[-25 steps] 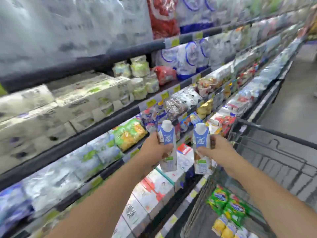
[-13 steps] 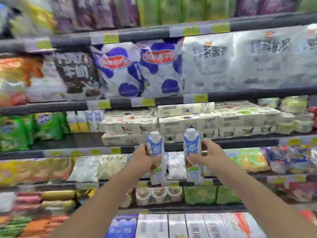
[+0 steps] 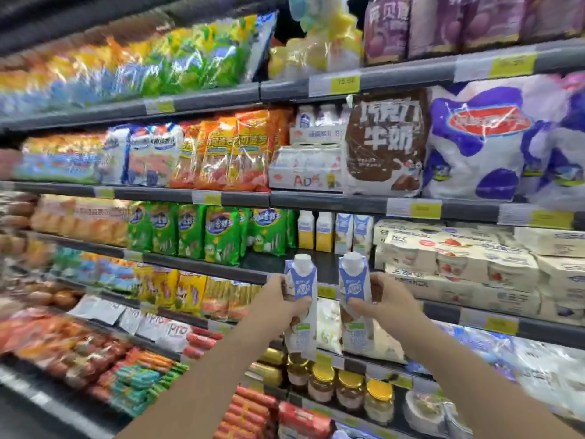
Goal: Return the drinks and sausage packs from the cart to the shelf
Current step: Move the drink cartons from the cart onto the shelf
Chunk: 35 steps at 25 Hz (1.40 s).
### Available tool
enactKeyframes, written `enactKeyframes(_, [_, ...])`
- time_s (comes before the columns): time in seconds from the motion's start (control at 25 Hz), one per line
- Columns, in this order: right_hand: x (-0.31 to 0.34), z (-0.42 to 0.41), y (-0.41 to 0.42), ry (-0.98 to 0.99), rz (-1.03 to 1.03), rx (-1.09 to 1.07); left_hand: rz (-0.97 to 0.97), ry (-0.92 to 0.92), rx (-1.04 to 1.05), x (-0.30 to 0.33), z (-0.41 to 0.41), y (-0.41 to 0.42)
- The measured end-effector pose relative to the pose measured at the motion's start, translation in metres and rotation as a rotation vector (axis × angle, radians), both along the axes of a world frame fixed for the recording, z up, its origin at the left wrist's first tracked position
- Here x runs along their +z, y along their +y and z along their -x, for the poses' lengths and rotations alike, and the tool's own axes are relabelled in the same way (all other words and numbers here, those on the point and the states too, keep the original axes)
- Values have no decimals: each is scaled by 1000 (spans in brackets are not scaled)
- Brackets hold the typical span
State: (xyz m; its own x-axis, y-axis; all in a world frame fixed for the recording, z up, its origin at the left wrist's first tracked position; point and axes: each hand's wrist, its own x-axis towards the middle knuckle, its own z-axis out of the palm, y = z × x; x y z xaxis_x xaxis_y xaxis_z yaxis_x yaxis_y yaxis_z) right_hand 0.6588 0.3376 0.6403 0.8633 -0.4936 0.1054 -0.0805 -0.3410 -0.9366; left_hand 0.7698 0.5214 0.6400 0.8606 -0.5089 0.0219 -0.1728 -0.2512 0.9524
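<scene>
I hold two upright blue-and-white drink cartons with white caps in front of the shelf. My left hand [image 3: 278, 301] grips the left carton [image 3: 300, 312]. My right hand [image 3: 384, 304] grips the right carton [image 3: 356, 312]. Both cartons hang level with the dark shelf edge [image 3: 221, 268]. Behind them on that shelf stand matching blue-white cartons [image 3: 353, 231] beside yellow-bottomed cartons [image 3: 315, 231], with bare dark shelf floor [image 3: 272, 259] in front of them. Green sausage packs [image 3: 202, 231] stand to their left. The cart is out of view.
White yogurt multipacks [image 3: 459, 258] are stacked right of the cartons. Large milk bags [image 3: 474, 144] fill the shelf above. Jars with gold lids [image 3: 348, 388] and red sausages [image 3: 250, 410] sit on lower shelves. The left side of the view is blurred.
The view has swung left along the shelves, bringing the green packs and matching cartons into sight. Both hands still hold their cartons upright side by side, now slightly wider apart.
</scene>
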Motion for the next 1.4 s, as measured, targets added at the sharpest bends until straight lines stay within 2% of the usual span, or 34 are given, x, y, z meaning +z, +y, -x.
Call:
enactKeyframes(0.2, [0, -61, -4, -20, -9, -56, 47, 11, 28, -1, -60, -14])
enactKeyframes(0.36, [3, -90, -33, -47, -9, -110, 100, 26, 36, 6, -94, -47])
enactKeyframes(0.52, [2, -115, -71, -21, 32, -166, 67, 23, 52, 7, -130, -92])
enactKeyframes(0.68, [-7, -140, -93, -34, 26, -220, 49, -20, 19, 2, -150, -128])
enactKeyframes(1.12, [-15, -186, -104, -35, 178, -455, 65, -133, -169, -13, -195, -200])
enactKeyframes(1.28, [-24, -190, -101, -41, 265, -516, -66, -269, -245, -25, -207, -199])
enactKeyframes(1.4, [-36, -195, -94, 77, 323, -604, -177, -328, -255, -33, -212, -198])
